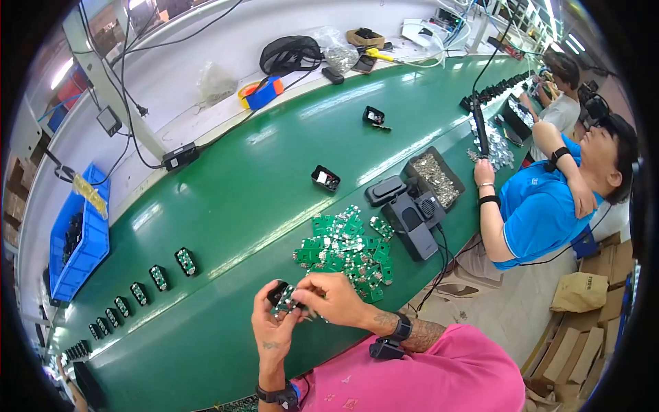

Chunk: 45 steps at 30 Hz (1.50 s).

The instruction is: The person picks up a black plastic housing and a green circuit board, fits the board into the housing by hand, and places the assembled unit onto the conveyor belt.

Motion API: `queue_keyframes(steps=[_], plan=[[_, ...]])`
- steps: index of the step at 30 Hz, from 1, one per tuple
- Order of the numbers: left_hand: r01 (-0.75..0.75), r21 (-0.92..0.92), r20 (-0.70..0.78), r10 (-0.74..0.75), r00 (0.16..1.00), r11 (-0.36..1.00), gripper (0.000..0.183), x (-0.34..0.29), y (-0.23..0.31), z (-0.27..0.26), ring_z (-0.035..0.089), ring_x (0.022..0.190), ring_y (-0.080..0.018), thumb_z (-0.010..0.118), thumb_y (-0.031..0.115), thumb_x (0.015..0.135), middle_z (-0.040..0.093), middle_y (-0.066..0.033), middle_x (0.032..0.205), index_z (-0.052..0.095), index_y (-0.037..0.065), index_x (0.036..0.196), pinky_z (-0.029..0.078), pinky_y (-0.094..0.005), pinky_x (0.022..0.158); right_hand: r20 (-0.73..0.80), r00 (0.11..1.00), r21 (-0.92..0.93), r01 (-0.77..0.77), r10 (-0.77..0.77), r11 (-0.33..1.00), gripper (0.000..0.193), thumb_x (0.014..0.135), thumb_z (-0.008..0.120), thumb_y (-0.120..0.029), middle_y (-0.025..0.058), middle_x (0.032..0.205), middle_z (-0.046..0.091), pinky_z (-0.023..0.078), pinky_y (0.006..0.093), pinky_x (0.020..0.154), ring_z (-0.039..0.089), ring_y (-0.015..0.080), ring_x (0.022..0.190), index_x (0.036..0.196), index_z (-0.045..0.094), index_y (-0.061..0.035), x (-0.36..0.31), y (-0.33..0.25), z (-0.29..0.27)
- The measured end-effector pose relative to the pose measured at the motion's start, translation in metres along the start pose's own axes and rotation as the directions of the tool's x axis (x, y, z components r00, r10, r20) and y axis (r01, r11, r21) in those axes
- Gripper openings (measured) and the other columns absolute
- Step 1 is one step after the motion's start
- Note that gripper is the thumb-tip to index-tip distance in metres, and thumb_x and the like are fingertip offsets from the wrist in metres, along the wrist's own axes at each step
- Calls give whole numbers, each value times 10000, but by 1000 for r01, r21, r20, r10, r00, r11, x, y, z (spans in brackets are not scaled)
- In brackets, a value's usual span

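Note:
Close to the table's near edge, my left hand (pixel 270 331) is wrapped round a small black plastic casing (pixel 275 291). A green circuit board (pixel 285 300) shows at the casing's open face; how far it sits inside cannot be made out. My right hand (pixel 334 299) reaches across from the right, with thumb and fingers pinched at the board's edge. Just beyond my hands lies a heap of loose green circuit boards (pixel 347 248).
Black casings fitted with boards (pixel 158 277) stand in a row at left. Two open black casings (pixel 325 178) sit farther off. Right of the heap are a black device (pixel 410 223) and a tray of small metal parts (pixel 435 177). A co-worker in blue (pixel 532 206) sits at right; a blue crate (pixel 96 237) is far left.

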<state>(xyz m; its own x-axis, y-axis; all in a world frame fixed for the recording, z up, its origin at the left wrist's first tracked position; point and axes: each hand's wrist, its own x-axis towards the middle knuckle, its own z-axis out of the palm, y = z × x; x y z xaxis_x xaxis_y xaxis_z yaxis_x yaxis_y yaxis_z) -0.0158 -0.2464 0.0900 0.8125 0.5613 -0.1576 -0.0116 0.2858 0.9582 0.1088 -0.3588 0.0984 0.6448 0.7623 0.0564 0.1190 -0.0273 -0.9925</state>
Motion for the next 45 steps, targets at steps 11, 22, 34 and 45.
queue_keyframes(steps=[11, 22, 34, 45], plan=[[-65, 27, 84, 63, 995, 997, 547, -2, -8, -4, 683, 934, -206, 650, -142, 830, 590, -161, 1192, 478, -27, 1336, 610, -287, 761, 178, 975, 168, -161, 130, 973, 360, 972, 636, -250, 3, 565, 575, 380, 271, 460, 488, 54, 509, 704, 607, -11, 10, 3, -13], [-209, 385, -168, 292, 942, 899, 476, 3, -6, 1, 643, 1065, -180, 540, -114, 834, 656, -134, 1213, 608, 1, 1291, 529, -289, 885, 195, 959, -274, 253, -204, 928, 211, 908, 649, -178, 137, 692, 632, 475, 395, 558, 638, 312, 623, 766, 654, -22, 1, -21, 0], [-215, 156, -120, 234, 965, 964, 517, -8, 8, -2, 691, 806, -122, 534, -72, 889, 640, -175, 1200, 476, 18, 1394, 559, -232, 644, 123, 981, -322, 185, -153, 929, 191, 912, 662, -133, 133, 669, 593, 426, 384, 510, 582, 299, 567, 786, 644, 9, 8, -19, 3], [-85, 58, -135, 92, 987, 995, 379, -3, 7, 2, 700, 725, -177, 515, 104, 1009, 614, -185, 1189, 443, -2, 1365, 589, -231, 565, 129, 971, -479, 240, -203, 845, 250, 912, 674, -166, 120, 635, 574, 431, 388, 485, 597, 296, 544, 722, 601, -21, 6, -11, 8]])
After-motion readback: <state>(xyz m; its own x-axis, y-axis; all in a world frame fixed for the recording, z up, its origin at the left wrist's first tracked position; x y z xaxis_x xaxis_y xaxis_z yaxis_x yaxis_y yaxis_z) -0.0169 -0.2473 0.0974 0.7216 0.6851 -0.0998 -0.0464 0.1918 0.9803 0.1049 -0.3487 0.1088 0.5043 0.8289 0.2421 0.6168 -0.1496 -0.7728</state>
